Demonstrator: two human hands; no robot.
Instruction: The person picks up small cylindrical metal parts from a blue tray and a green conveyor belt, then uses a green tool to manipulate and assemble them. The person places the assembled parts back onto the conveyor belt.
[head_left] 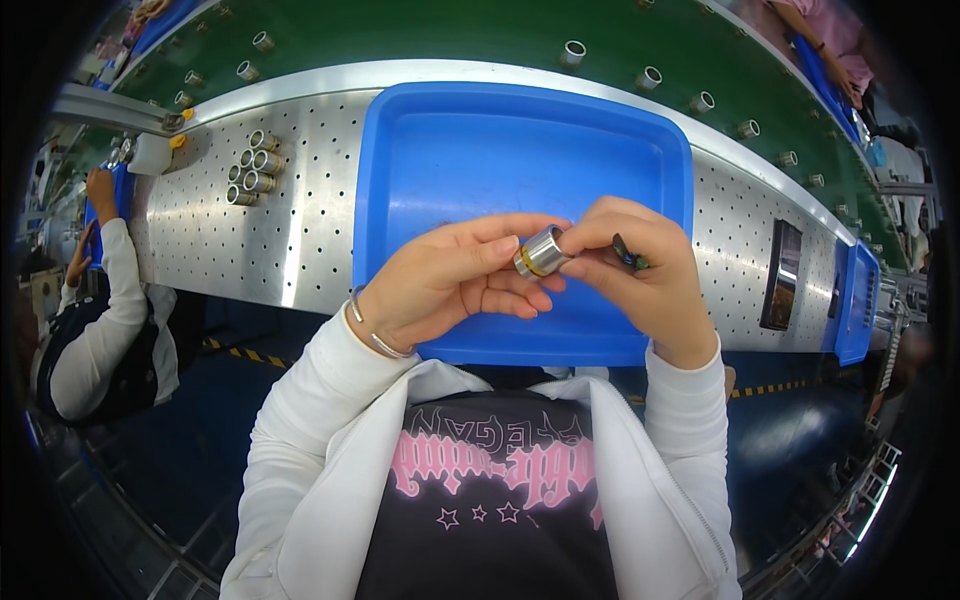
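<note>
Over the blue tray (371, 190), my left hand (445, 268) is closed around a short silver metal sleeve (541, 252) with a yellow band. The sleeve is tilted, its open end toward the right. My right hand (645, 270) meets that end, thumb and forefinger pinched at the rim; the forefinger's tip is partly hidden there. A small black-and-green piece (628, 253) sticks out of the right hand's grip, and its kind cannot be made out.
A cluster of similar sleeves (258, 180) stands on the perforated metal table (320, 210) at left. More sleeves (652, 77) are spaced along the green conveyor belt (480, 35) beyond. A dark flat device (782, 275) lies at right. Co-workers sit at left (110, 300) and far right (835, 45).
</note>
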